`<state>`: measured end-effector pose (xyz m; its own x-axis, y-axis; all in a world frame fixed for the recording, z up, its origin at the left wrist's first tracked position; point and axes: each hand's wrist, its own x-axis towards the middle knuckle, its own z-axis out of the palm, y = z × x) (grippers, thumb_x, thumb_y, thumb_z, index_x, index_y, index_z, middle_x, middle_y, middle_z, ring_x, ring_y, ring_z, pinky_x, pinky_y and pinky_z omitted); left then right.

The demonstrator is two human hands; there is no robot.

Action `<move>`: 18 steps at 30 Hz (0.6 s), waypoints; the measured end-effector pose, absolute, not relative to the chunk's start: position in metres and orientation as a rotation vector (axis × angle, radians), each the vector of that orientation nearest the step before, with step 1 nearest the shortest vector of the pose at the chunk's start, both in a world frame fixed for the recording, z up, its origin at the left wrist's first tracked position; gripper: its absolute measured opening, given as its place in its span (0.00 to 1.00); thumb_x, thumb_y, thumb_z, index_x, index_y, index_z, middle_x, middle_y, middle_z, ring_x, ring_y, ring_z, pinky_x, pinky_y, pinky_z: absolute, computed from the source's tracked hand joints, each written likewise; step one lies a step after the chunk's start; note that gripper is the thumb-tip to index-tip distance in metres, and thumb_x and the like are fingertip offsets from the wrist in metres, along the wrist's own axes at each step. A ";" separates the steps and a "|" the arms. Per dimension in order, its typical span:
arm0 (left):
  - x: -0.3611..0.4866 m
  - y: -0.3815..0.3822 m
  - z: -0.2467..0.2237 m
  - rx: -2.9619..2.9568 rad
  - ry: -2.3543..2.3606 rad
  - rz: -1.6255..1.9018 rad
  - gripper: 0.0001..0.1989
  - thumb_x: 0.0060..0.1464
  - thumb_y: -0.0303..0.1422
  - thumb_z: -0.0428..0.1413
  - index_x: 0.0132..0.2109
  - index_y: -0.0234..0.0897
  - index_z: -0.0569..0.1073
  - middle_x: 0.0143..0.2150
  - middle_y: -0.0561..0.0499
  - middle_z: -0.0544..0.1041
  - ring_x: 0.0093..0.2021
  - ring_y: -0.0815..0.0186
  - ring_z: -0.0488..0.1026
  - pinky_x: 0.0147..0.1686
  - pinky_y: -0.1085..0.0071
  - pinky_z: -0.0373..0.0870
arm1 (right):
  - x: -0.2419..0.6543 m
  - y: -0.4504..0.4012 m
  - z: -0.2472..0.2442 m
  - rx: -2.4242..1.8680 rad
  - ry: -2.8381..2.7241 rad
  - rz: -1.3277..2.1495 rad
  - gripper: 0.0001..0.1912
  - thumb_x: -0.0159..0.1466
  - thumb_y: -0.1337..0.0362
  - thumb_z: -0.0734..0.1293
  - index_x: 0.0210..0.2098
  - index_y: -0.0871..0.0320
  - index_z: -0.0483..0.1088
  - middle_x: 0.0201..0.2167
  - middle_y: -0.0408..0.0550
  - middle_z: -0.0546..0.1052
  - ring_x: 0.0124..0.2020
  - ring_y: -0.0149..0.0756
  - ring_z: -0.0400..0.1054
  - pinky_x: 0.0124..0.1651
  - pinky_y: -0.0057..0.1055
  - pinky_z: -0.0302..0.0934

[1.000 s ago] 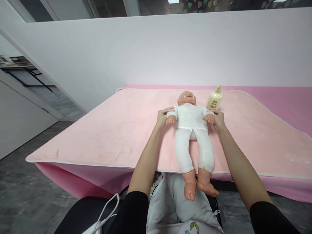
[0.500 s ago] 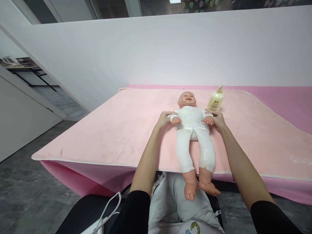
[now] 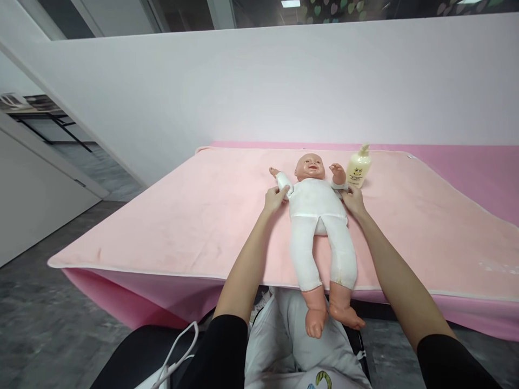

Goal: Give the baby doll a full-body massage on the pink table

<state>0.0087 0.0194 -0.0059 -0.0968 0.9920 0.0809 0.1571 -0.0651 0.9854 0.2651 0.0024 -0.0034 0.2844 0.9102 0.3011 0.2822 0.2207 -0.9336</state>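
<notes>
A baby doll in a white suit lies face up on the pink blanket, its bare feet hanging past the front edge. My left hand grips the doll's sleeve on the left side, and that arm points up and outward. On the right side my right hand holds the other sleeve, with the doll's hand raised beside its head. Both of my hands have their fingers closed on the cloth. A pale yellow pump bottle stands just behind my right hand.
Behind the blanket rises a white wall. A darker pink cover shows under the blanket at the right and along the front. At the lower left are a black seat and a white cable.
Both doll arms have swung from down at its sides to up beside its head. My fingers have closed round the sleeves, and my right hand has shifted slightly left.
</notes>
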 end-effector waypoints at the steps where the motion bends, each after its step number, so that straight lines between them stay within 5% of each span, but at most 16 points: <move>1: 0.009 0.018 -0.005 1.353 1.413 1.242 0.17 0.45 0.45 0.57 0.26 0.33 0.70 0.21 0.52 0.71 0.20 0.70 0.67 0.24 0.72 0.63 | 0.264 0.002 -0.003 -1.367 -1.298 0.605 0.15 0.51 0.61 0.63 0.35 0.62 0.73 0.31 0.49 0.76 0.32 0.35 0.65 0.38 0.33 0.62; 11: 0.016 0.008 0.005 1.553 1.665 1.148 0.20 0.49 0.44 0.53 0.18 0.37 0.61 0.19 0.53 0.64 0.22 0.70 0.60 0.24 0.72 0.52 | 0.261 0.007 -0.002 -1.745 -1.504 0.499 0.17 0.59 0.59 0.59 0.40 0.63 0.73 0.36 0.54 0.76 0.38 0.43 0.68 0.42 0.35 0.60; 18: 0.012 0.011 0.004 1.333 1.498 1.192 0.16 0.45 0.42 0.57 0.22 0.35 0.66 0.21 0.51 0.67 0.22 0.70 0.63 0.25 0.72 0.58 | 0.264 0.000 0.007 -1.827 -1.581 0.459 0.17 0.61 0.60 0.60 0.43 0.62 0.73 0.39 0.56 0.76 0.41 0.44 0.68 0.41 0.34 0.60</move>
<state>0.0116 0.0113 0.0042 -0.1386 0.9899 0.0289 0.2503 0.0068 0.9681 0.2640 0.0000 0.0068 0.2039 0.9659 0.1596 0.7306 -0.0417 -0.6815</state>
